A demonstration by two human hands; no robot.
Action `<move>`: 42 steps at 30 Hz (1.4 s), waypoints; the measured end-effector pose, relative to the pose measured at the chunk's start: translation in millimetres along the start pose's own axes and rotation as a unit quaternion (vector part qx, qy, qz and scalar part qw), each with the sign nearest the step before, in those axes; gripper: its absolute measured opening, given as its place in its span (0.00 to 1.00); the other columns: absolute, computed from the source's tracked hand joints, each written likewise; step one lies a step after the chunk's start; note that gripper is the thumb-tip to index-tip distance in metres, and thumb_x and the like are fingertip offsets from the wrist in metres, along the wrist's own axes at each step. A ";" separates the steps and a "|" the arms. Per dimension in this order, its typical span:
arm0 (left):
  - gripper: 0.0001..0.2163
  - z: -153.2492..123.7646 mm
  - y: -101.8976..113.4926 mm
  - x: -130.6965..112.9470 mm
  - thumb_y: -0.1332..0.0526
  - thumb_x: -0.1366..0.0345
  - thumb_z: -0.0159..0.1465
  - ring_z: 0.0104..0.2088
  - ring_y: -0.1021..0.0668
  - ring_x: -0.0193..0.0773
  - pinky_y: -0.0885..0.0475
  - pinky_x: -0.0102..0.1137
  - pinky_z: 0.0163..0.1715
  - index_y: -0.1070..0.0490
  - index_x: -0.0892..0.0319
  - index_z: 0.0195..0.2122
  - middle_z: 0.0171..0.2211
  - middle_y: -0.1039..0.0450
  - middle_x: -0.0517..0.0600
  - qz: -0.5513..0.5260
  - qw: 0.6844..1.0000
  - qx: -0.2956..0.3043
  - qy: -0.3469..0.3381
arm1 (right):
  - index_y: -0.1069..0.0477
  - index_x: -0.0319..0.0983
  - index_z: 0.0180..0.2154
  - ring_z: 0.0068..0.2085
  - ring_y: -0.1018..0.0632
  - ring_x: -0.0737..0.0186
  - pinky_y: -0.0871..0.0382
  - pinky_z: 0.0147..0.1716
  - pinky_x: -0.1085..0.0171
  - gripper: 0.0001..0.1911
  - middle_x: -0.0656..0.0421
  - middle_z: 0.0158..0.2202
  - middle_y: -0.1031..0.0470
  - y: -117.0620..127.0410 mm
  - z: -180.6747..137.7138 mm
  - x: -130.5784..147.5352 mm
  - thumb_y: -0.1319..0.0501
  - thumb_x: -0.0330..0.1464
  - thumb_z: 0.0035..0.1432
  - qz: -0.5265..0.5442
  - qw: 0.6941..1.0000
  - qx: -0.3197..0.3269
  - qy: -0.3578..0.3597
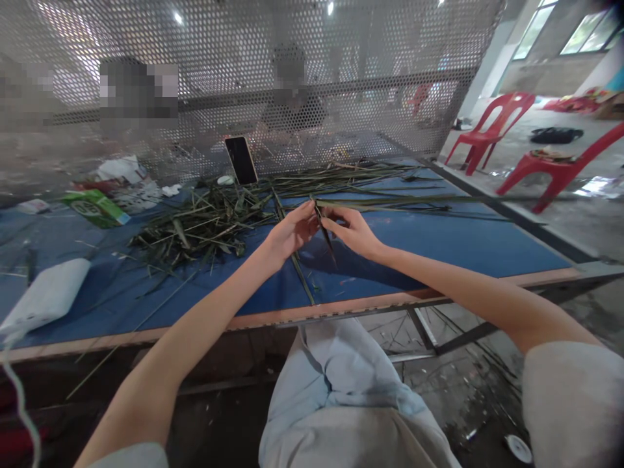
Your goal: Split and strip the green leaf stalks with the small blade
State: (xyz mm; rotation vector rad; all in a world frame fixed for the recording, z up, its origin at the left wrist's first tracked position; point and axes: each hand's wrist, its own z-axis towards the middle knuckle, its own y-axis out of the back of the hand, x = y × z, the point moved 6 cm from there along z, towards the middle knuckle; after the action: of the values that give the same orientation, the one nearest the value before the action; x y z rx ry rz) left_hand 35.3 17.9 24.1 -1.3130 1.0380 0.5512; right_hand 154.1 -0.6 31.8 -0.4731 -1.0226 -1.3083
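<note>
My left hand (295, 229) is closed, thumb and fingertips pinching a long green leaf strip (400, 200) at its end. The strip stretches away to the right, past the table's side. My right hand (353, 231) is close beside the left, its fingers curled around a dark, narrow, pointed piece (329, 244) that slants down between the hands. Whether that piece is a folded leaf end or a tool I cannot tell. Below my left hand, a green stalk (303, 279) lies on the blue tabletop (390, 253) and reaches the front edge.
A tangled heap of leaf scraps (205, 224) lies left of my hands. Long strips (341, 175) lie behind them. A phone (241, 160) leans upright before a perforated metal screen (370, 117). A white power bank (49, 292), a green packet (97, 208) and red chairs (492, 130) stand around; people sit beyond.
</note>
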 end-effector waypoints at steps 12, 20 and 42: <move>0.08 0.4 0.8 -4.8 0.40 0.69 0.64 0.19 0.28 0.26 0.31 0.21 0.25 0.29 0.62 0.27 0.19 0.31 0.44 -0.052 0.999 0.011 -0.012 | 0.39 0.43 0.50 0.30 0.27 0.63 0.30 0.30 0.63 0.20 0.58 0.31 0.28 0.4 -7.8 5.7 0.43 0.46 0.61 0.018 1.000 -0.008 0.004; 0.07 2.9 6.9 -5.5 0.39 0.69 0.63 0.21 0.25 0.27 0.28 0.23 0.29 0.27 0.61 0.28 0.20 0.28 0.45 -0.054 0.998 -0.018 -0.013 | 0.31 0.40 0.42 0.33 0.24 0.62 0.28 0.36 0.62 0.12 0.56 0.33 0.25 6.2 -9.0 12.3 0.42 0.40 0.60 -0.095 0.994 -0.016 0.056; 0.05 13.0 9.2 -4.9 0.35 0.76 0.57 0.23 0.26 0.24 0.29 0.20 0.31 0.27 0.61 0.30 0.23 0.27 0.43 -0.013 0.998 -0.024 -0.063 | 0.26 0.38 0.37 0.38 0.23 0.61 0.30 0.42 0.61 0.12 0.57 0.35 0.23 20.8 9.7 -16.8 0.34 0.34 0.49 -0.080 0.993 -0.082 -0.010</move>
State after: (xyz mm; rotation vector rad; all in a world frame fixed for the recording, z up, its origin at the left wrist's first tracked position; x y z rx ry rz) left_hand 29.3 33.3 22.6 -1.3152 0.9069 0.6357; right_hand 171.4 21.7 28.1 -0.5380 -0.9906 -1.5422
